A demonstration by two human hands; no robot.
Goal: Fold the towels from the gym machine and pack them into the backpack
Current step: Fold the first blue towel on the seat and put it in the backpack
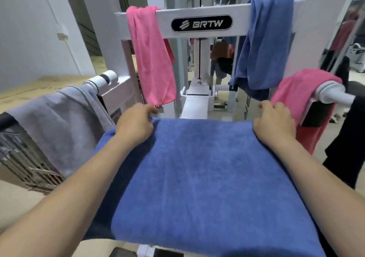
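Folding blue towel (197,168), spread at frame centre; far corners pinched by left hand (136,124) and right hand (274,122) fingers. Corners best kept level, edges aligned, before fold is creased. Backpack not seen.

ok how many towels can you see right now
5: a blue towel spread under both hands, a grey towel on the left bar, a pink towel and a second blue towel over the crossbar, another pink one at right. Others may be hidden.
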